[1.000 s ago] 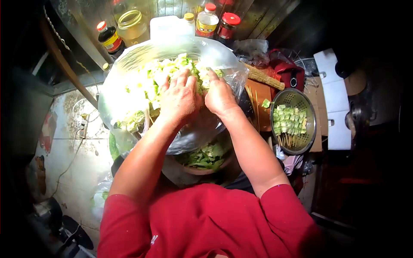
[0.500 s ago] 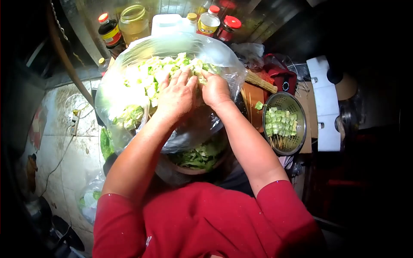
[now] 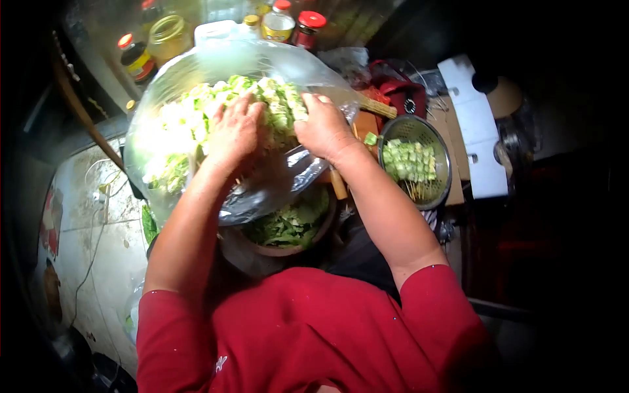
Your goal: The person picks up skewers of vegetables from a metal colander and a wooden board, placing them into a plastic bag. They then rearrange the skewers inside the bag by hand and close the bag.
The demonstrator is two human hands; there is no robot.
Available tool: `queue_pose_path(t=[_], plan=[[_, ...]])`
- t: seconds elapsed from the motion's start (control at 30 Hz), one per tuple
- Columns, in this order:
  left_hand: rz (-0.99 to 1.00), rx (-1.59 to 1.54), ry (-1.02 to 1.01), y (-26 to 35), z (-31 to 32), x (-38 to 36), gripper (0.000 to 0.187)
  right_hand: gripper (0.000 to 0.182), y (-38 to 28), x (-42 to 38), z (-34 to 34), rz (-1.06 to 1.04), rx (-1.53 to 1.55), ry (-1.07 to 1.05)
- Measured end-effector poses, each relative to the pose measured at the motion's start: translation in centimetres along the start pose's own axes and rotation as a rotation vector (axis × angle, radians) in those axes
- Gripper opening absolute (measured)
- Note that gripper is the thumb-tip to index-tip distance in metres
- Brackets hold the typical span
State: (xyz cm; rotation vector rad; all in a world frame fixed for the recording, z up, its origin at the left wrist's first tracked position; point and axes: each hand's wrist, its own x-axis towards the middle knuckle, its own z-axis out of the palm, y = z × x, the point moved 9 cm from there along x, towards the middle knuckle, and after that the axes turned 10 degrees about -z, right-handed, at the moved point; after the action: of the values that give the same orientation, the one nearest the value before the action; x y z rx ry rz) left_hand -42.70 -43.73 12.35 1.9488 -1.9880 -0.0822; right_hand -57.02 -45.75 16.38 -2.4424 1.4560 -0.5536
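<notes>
Pale green cut vegetable pieces (image 3: 196, 111) lie heaped in a large clear plastic bag (image 3: 308, 62), which is spread open. On the heap rests my left hand (image 3: 237, 128), its fingers spread over the pieces. My right hand (image 3: 322, 126) is curled at the right edge of the heap, against the pieces; what its fingers hold, if anything, is hidden. Below the bag, a round bowl (image 3: 278, 251) contains green leaves (image 3: 288, 226). Skewered green pieces (image 3: 409, 162) lie in a metal colander (image 3: 445, 170) to the right of my right hand.
Several bottles and jars stand behind the bag, among them a dark sauce bottle (image 3: 137, 60) and a red-lidded jar (image 3: 309, 29). A wooden handle (image 3: 338, 185) shows beside my right forearm. White foam (image 3: 473, 131) lies at the right, and a cable (image 3: 92, 262) crosses the tiled floor.
The whole view has shifted, so the bottles, bag and colander appear farther left and higher. My hands have moved apart slightly, showing more pieces between them. The wooden handle has come into sight.
</notes>
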Motion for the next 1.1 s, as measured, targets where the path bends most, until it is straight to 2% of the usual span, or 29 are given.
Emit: queue_pose_path(t=[0.13,0.23,0.33,0.4,0.43,0.47,0.53,0.57,0.63,0.67,0.73,0.87,0.97,1.07,1.1], plan=[[0.043,-0.018,0.002,0.5,-0.5,0.1,0.047,0.047,-2.2,-4.5,-1.9,-0.198,0.114,0.151],[0.096,-0.029,0.041,0.8,-0.9,-0.1,0.044,0.03,-3.3,-8.7,-4.4,-0.243,0.511,0.244],[0.067,0.019,0.05,0.8,-0.7,-0.3,0.042,0.017,-2.7,-12.8,-7.1,-0.274,0.484,0.302],[0.07,0.012,0.032,1.3,-1.1,-0.3,0.042,0.011,1.2,-15.0,-7.5,-0.155,0.399,0.279],[0.057,0.012,0.018,1.3,-1.2,-0.3,0.042,0.013,5.2,-16.4,-6.8,0.035,0.347,0.241],[0.06,0.011,0.013,1.5,-1.3,-0.3,0.042,0.014,9.0,-18.0,-6.5,0.384,0.399,0.145],[0.043,-0.008,0.012,1.5,-1.4,-0.2,0.041,0.014,18.2,-21.9,-6.1,0.491,0.386,0.279],[0.027,-0.019,0.027,1.3,-1.3,-0.1,0.04,0.013,22.5,-24.6,-5.5,0.723,0.448,0.304],[0.028,0.013,0.027,1.3,-1.5,-0.1,0.039,0.014,29.7,-28.7,-5.1,0.784,0.356,0.381],[0.026,0.043,0.031,1.3,-1.4,0.0,0.039,0.014,30.5,-29.8,-5.4,0.867,0.328,0.336],[0.069,0.065,0.058,1.8,-1.6,0.1,0.038,0.016,31.5,-30.7,-5.9,0.831,0.092,0.296],[0.089,0.12,0.086,1.8,-1.6,0.1,0.036,0.029,33.4,-31.5,-3.2,0.887,0.04,0.165],[0.085,0.139,0.077,1.9,-1.6,0.1,0.038,0.064,31.9,-30.2,-2.6,0.869,-0.169,-0.035],[0.046,0.139,0.028,2.3,-2.1,-0.1,0.041,0.07,31.7,-29.9,-1.7,0.889,-0.221,-0.127],[0.024,0.117,0.01,2.4,-2.1,-0.1,0.041,0.065,31.6,-29.8,-1.6,0.897,-0.221,-0.118]])
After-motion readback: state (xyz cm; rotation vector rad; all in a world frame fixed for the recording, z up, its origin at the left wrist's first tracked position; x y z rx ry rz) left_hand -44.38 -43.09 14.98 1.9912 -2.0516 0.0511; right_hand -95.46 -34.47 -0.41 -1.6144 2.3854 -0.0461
